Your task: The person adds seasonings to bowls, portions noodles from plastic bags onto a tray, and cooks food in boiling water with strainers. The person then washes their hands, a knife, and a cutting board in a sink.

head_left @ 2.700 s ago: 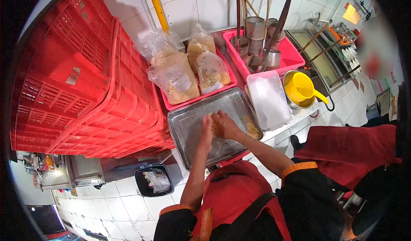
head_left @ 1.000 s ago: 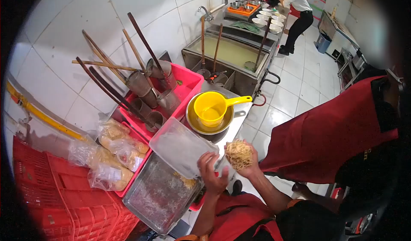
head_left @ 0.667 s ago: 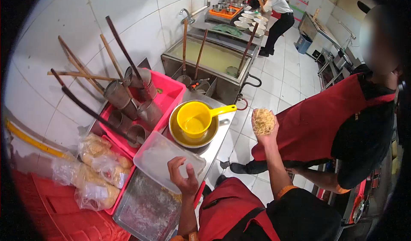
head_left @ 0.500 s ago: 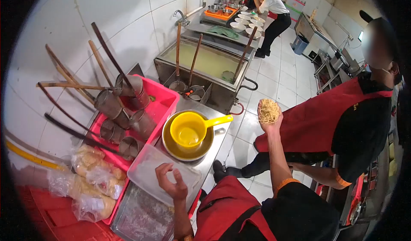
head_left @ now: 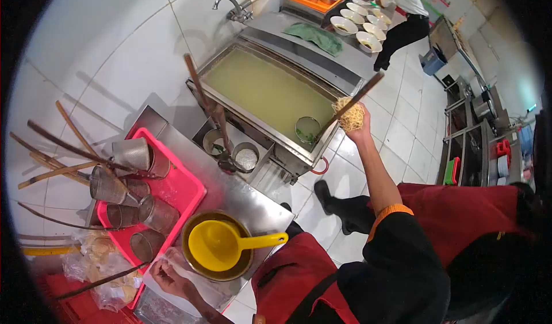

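Observation:
My right hand (head_left: 361,129), arm stretched forward, holds a bundle of yellow noodles (head_left: 348,114) beside the right rim of the cooker. A dark strainer handle (head_left: 359,96) crosses in front of the noodles. Its round basket (head_left: 307,129), with green leaves in it, sits in the cloudy liquid (head_left: 264,94). Low on the left, my left hand (head_left: 171,278) is over the clear plastic lid or box (head_left: 187,266), its fingers curled and apart, holding nothing.
A yellow dipper (head_left: 215,245) rests in a metal bowl (head_left: 244,265). Metal strainers stand in a pink tray (head_left: 183,193). Bowls (head_left: 368,42) and a green cloth (head_left: 315,38) lie beyond the cooker. A co-worker in a red apron (head_left: 466,209) is at the right; another person (head_left: 405,22) stands farther back.
My view has come closer to the cooker, and the noodles in my right hand are now at its rim. The left hand appears lower and farther left. The co-worker's face has left the view.

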Demonstrator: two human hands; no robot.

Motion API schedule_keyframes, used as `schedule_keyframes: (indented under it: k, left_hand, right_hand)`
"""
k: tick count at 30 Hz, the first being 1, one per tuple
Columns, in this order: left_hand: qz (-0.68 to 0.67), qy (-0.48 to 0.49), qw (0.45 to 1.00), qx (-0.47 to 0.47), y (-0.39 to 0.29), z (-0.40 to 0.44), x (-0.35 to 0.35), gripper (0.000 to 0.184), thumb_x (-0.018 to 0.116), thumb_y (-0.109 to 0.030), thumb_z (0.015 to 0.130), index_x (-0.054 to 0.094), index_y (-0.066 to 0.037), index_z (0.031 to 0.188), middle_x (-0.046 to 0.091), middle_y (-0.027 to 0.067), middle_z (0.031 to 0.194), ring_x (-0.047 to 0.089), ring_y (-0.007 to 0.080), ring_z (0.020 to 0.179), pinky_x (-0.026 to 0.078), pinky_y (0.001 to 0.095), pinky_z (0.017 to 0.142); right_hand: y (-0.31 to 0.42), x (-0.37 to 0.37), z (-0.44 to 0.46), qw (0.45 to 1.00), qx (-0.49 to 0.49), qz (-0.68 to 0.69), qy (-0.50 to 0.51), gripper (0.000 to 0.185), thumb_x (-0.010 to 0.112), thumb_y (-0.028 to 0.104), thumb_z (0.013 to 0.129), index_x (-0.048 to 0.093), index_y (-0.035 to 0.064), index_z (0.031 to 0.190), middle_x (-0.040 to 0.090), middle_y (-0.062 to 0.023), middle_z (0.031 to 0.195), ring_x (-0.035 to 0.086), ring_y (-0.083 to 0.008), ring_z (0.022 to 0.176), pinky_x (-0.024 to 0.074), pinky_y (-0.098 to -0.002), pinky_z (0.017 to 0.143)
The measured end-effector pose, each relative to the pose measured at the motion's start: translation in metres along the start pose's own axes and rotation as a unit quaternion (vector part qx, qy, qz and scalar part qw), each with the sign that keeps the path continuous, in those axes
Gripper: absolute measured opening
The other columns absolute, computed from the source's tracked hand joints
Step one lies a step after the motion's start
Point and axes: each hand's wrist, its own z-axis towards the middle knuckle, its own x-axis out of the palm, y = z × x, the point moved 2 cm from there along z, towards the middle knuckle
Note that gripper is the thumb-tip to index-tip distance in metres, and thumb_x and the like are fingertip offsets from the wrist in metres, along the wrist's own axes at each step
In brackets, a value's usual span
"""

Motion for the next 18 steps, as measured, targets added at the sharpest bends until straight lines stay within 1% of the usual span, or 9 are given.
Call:
schedule_keyframes:
  k: [5,10,12,13,14,15,16,17,18]
  left_hand:
    - [0.066,-0.031,0.997,0.004,-0.030,-0.003,0.022,0.017,0.048,-0.012,0.092,0.052,0.003,0.100,0.051,0.0089,0.096,0.050,0.0181,0.090,0.040,0.0291,0.083]
    - [0.098,-0.035,0.993,0.049,-0.042,-0.004,0.037,0.018,0.049,-0.013,0.091,0.052,0.003,0.100,0.052,0.0102,0.096,0.051,0.0193,0.089,0.041,0.0297,0.082]
    - [0.146,-0.015,0.985,0.091,-0.050,-0.005,0.041,0.021,0.051,-0.014,0.089,0.052,0.003,0.101,0.052,0.0119,0.096,0.051,0.0216,0.090,0.041,0.0332,0.082]
    - [0.149,-0.015,0.985,0.090,-0.054,-0.004,0.042,0.021,0.051,-0.014,0.089,0.052,0.003,0.101,0.052,0.0119,0.096,0.051,0.0216,0.090,0.041,0.0332,0.082]
    - [0.192,-0.007,0.975,0.109,-0.058,-0.004,0.042,0.022,0.052,-0.015,0.088,0.052,0.004,0.101,0.052,0.0123,0.096,0.051,0.0228,0.090,0.040,0.0347,0.083]
    - [0.234,0.000,0.964,0.127,-0.062,-0.004,0.044,0.023,0.053,-0.016,0.087,0.052,0.004,0.100,0.053,0.0128,0.096,0.051,0.0240,0.090,0.040,0.0362,0.083]
    - [0.237,-0.001,0.963,0.125,-0.065,-0.004,0.044,0.023,0.053,-0.016,0.087,0.052,0.004,0.100,0.053,0.0128,0.096,0.051,0.0240,0.090,0.040,0.0362,0.083]
    - [0.243,0.000,0.961,0.134,-0.069,-0.003,0.045,0.024,0.054,-0.016,0.087,0.053,0.004,0.100,0.053,0.0126,0.095,0.051,0.0243,0.090,0.040,0.0365,0.084]
    - [0.246,0.000,0.958,0.144,-0.070,-0.003,0.045,0.024,0.054,-0.016,0.087,0.053,0.004,0.100,0.053,0.0124,0.094,0.051,0.0246,0.089,0.039,0.0368,0.084]
  right_hand:
    - [-0.015,-0.011,0.051,0.997,0.069,-0.001,0.039,0.024,0.051,0.023,0.088,0.057,0.0022,0.098,0.063,-0.0132,0.093,0.062,-0.0274,0.085,0.0516,-0.0412,0.078]
    - [-0.037,0.000,0.061,0.991,0.107,-0.059,0.045,0.017,0.059,0.015,0.083,0.057,0.0019,0.095,0.062,-0.0102,0.092,0.061,-0.0212,0.086,0.0515,-0.0334,0.078]
    - [-0.043,-0.003,0.065,0.927,0.047,-0.359,0.096,0.020,0.063,0.015,0.080,0.059,0.0003,0.093,0.062,-0.0104,0.094,0.060,-0.0201,0.091,0.0497,-0.0316,0.081]
    - [-0.046,-0.003,0.064,0.927,0.050,-0.358,0.096,0.020,0.063,0.015,0.080,0.059,0.0003,0.093,0.062,-0.0104,0.094,0.060,-0.0201,0.091,0.0497,-0.0316,0.081]
    - [-0.048,0.001,0.062,0.824,-0.046,-0.535,0.180,0.021,0.064,0.014,0.078,0.061,0.0004,0.093,0.062,-0.0102,0.096,0.061,-0.0193,0.089,0.0490,-0.0301,0.079]
    - [-0.051,0.006,0.061,0.673,-0.141,-0.679,0.256,0.022,0.066,0.013,0.075,0.062,0.0005,0.094,0.062,-0.0101,0.098,0.061,-0.0185,0.086,0.0482,-0.0286,0.078]
    - [-0.054,0.004,0.066,0.613,-0.163,-0.707,0.313,0.024,0.068,0.013,0.073,0.063,0.0009,0.093,0.063,-0.0083,0.092,0.061,-0.0153,0.083,0.0478,-0.0272,0.077]
    - [-0.054,0.000,0.069,0.615,-0.159,-0.706,0.314,0.024,0.068,0.013,0.073,0.063,0.0009,0.093,0.063,-0.0083,0.092,0.061,-0.0153,0.083,0.0478,-0.0272,0.077]
    - [-0.052,0.002,0.069,0.670,-0.090,-0.681,0.281,0.023,0.067,0.012,0.074,0.063,0.0006,0.093,0.064,-0.0073,0.088,0.061,-0.0147,0.080,0.0480,-0.0273,0.076]
